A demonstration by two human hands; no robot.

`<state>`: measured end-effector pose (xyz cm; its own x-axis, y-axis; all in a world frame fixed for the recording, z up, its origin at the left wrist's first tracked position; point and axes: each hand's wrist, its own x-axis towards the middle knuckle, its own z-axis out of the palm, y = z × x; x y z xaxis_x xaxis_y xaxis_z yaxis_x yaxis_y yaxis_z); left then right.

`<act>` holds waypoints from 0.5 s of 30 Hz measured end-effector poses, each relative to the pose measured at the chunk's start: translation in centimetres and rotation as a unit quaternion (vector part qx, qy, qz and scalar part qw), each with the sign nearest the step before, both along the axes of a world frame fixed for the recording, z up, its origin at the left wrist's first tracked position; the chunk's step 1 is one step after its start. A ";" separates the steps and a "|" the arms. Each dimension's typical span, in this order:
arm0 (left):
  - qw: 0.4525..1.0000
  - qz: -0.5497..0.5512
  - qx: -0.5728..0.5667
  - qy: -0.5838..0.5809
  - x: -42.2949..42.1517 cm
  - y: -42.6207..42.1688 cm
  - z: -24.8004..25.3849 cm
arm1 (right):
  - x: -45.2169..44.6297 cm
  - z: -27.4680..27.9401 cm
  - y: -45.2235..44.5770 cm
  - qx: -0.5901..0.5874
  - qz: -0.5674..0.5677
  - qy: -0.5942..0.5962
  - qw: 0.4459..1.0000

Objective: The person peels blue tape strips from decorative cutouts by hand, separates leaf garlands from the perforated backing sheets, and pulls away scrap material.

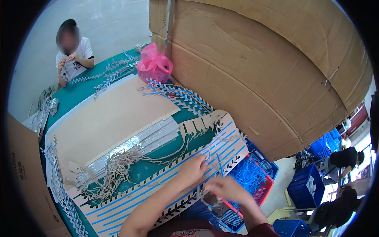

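Note:
A long pale sheet [136,203] with blue stripes and cut-out leaf shapes lies slanted across the table in front of me. Over its right part is my left hand [192,169], its fingers pinched together at a thin blue strip [208,153]. Just to the right, my right hand [227,189] has curled fingers and looks slightly blurred. A pale leafy strip [212,200] hangs beneath that hand; whether the fingers grip it I cannot tell. Behind the striped sheet sits a tangled heap of pale cut strips [114,172].
A large cardboard sheet [244,67] rises on the right. Leafy blue-backed strips [183,94] and a pink plastic bag [154,65] lie farther back on the green table [106,65]. Blue scraps [250,173] fill a red basket [267,187] below. A person [75,51] sits across.

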<state>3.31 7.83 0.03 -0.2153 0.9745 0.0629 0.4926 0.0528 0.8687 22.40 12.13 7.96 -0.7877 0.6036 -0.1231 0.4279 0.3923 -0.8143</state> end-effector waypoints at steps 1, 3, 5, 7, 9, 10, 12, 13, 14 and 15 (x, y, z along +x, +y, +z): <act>0.998 0.013 0.012 0.062 0.6 -0.5 1.3 | -0.1 0.8 1.5 0.000 -0.047 0.016 0.999; 0.988 0.013 0.041 0.147 1.7 -0.5 1.9 | -1.5 0.5 5.7 0.189 -0.191 0.009 0.963; 0.977 -0.004 0.078 0.197 2.9 -0.3 1.2 | -3.8 0.2 7.7 0.217 -0.176 -0.076 0.957; 0.970 -0.003 0.103 0.220 3.8 -0.5 1.1 | -4.9 -1.7 9.3 0.237 -0.144 -0.114 0.954; 0.956 0.002 0.186 0.227 3.8 0.0 1.6 | -5.5 -3.2 10.4 0.256 -0.096 -0.109 0.956; 0.944 0.065 0.220 0.238 3.6 0.4 2.0 | -5.0 -3.7 10.4 0.259 -0.108 -0.060 0.958; 0.906 0.188 0.281 0.254 2.7 1.3 4.8 | -4.6 -3.6 10.2 0.221 -0.127 -0.033 0.966; 0.923 0.173 0.245 0.241 2.4 2.2 4.1 | -4.2 -3.8 9.9 0.199 -0.139 -0.022 0.970; 0.938 0.157 0.209 0.227 2.0 3.7 2.4 | -3.8 -4.5 10.1 0.187 -0.119 0.045 0.974; 0.951 0.141 0.176 0.212 1.7 4.7 1.9 | -3.2 -4.5 10.2 0.160 -0.119 0.040 0.979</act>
<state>4.98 12.58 1.95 -0.3471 0.7845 0.5139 0.8118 -0.0230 0.5834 19.19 22.34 3.43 -0.6195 0.7690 0.1578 0.4787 0.5293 -0.7004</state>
